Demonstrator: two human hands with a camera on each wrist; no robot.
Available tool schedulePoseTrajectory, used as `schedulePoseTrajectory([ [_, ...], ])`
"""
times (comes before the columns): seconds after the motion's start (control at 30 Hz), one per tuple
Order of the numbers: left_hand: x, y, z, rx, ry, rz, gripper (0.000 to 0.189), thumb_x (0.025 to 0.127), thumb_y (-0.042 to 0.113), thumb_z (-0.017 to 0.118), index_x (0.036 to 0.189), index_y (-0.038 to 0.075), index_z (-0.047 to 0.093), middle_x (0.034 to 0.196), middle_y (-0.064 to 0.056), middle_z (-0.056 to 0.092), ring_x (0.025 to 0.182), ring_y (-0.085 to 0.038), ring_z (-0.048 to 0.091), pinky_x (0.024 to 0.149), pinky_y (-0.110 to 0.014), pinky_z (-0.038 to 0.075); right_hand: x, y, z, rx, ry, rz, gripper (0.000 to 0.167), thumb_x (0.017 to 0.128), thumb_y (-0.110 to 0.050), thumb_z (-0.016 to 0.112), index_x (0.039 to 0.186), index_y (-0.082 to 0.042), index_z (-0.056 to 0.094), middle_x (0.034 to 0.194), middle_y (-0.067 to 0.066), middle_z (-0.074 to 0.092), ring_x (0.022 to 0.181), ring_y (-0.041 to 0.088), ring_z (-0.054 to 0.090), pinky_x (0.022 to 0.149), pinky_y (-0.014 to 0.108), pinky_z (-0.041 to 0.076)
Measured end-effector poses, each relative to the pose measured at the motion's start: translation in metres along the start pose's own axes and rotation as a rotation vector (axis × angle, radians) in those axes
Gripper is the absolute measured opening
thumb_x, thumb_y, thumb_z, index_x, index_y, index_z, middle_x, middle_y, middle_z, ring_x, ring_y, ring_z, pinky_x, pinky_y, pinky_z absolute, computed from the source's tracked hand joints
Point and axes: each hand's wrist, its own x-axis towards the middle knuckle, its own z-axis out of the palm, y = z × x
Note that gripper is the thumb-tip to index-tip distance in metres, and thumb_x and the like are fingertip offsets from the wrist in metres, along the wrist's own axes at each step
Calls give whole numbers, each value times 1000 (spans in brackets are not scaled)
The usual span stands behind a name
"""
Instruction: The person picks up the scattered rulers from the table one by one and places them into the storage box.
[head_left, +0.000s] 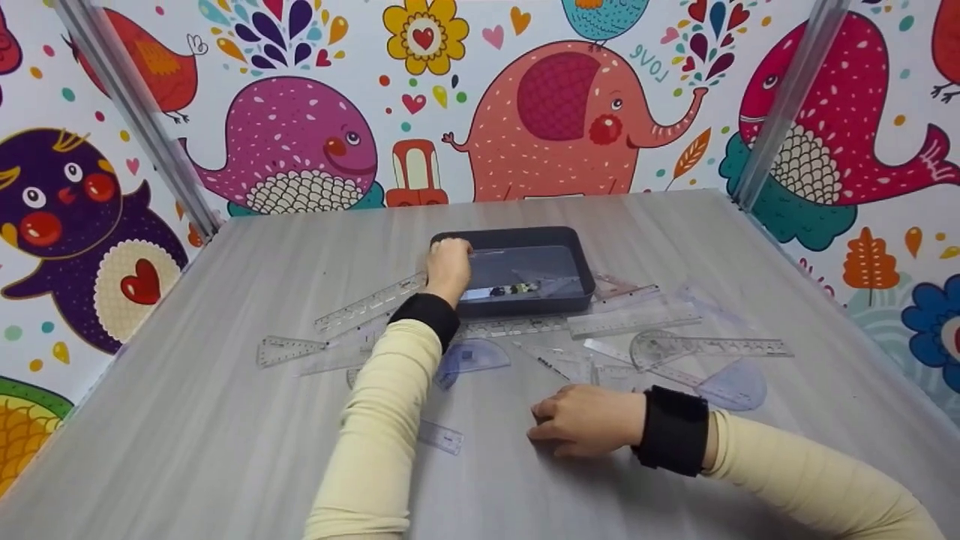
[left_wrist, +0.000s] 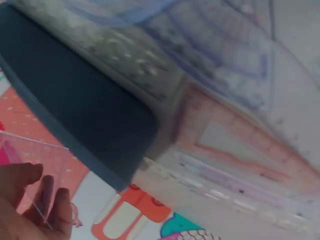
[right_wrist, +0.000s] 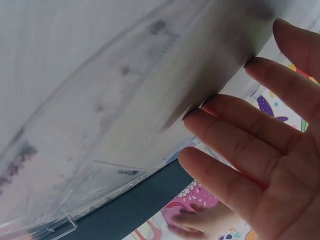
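In the head view, my left hand (head_left: 448, 268) is over the left side of a dark grey tray (head_left: 517, 306). It pinches a clear, straight-edged plastic piece (left_wrist: 52, 157), mostly see-through in the left wrist view. Inside the tray lie a patterned ruler (head_left: 501, 291) and a clear triangular piece (head_left: 553, 286). My right hand (head_left: 592, 421) rests nearer the front, palm down, its loosely bent fingertips (right_wrist: 197, 117) at the tabletop and nothing in its grasp. Just beyond it is a clear set square (head_left: 559, 363).
Several clear rulers and protractors surround the tray. Left are a long ruler (head_left: 367, 304) and a set square (head_left: 285, 350); right, a ruler (head_left: 637, 319) and a purple protractor (head_left: 735, 385). A blue protractor (head_left: 476, 355) and short ruler (head_left: 441, 437) lie by my left sleeve.
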Motion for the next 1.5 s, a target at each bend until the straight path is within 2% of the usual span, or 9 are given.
schedulePoseTrajectory([
  [0.17,-1,-4,13,96,-66,-6,25,89,7,48,98,10,72,104,-12,67,96,-30,62,81,-40,50,0,-2,0,3,2,-1,31,83,-29,64,111,-17,65,98,0,64,82,9,62,72,24,49],
  [0.37,-7,-12,15,94,-241,-49,27,90,29,56,102,8,69,112,-13,64,104,-29,60,87,-44,47,3,-4,-2,-3,1,-3,31,82,-28,64,111,-17,65,96,0,64,81,8,61,71,24,49],
  [0.47,-11,-17,12,62,-283,-47,32,92,33,52,105,8,68,112,-11,64,105,-28,60,89,-44,45,4,-5,-3,-5,-7,-4,32,82,-28,64,112,-18,65,98,0,64,84,8,61,71,24,49],
  [0.63,-18,-22,-6,-39,-223,46,31,93,28,52,113,8,64,112,-9,65,104,-26,60,89,-40,46,5,-4,-3,-17,-4,-8,32,81,-27,64,112,-18,66,97,-1,63,85,8,61,70,24,48],
  [0.77,-30,-24,-33,-170,-170,96,34,92,26,54,120,7,59,120,-10,61,111,-26,56,93,-39,44,7,-4,-4,-15,9,-29,27,82,-27,64,107,-18,67,83,-4,58,70,5,55,63,23,45],
  [0.93,-64,-30,-66,-348,-152,127,36,91,23,55,124,6,56,126,-11,57,119,-26,50,100,-39,38,8,-3,-4,-26,11,-37,23,81,-28,66,102,-18,67,76,-6,52,60,5,48,58,23,42],
  [1.03,-91,-38,-74,-372,-174,148,38,90,22,57,124,5,55,126,-12,56,119,-27,50,101,-40,37,7,-3,-3,-24,11,-37,24,81,-28,65,103,-18,66,78,-5,54,61,6,51,59,23,44],
  [1.33,-172,-54,-61,-11,-514,205,65,74,29,72,128,2,48,124,-25,50,110,-39,50,94,-49,41,-2,5,-1,131,24,26,33,85,-32,61,113,-14,64,104,4,61,92,14,60,79,28,49],
  [1.5,-192,-59,-68,81,-539,327,63,60,28,82,111,1,58,100,-16,54,91,-32,52,80,-47,47,-12,12,4,184,29,70,37,87,-32,59,120,-14,60,117,7,57,105,20,57,89,33,46],
])
